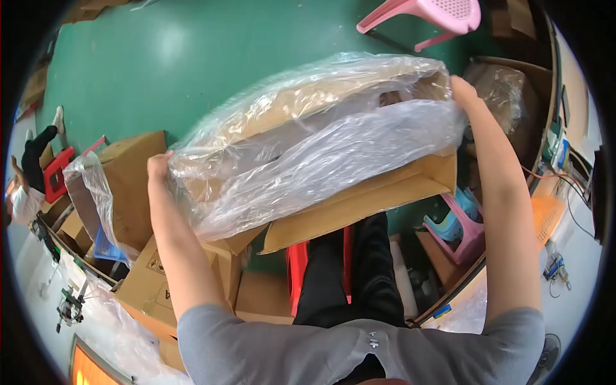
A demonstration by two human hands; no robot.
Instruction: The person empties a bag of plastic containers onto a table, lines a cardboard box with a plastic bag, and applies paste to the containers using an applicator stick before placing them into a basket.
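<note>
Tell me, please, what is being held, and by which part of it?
A cardboard box with clear plastic over its sides, held at opposite ends: left hand at one, right hand at the other.

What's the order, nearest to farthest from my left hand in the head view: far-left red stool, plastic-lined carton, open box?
1. Plastic-lined carton: gripped by the left hand.
2. Open box: left of the hand.
3. Red stool: farther left.
</note>
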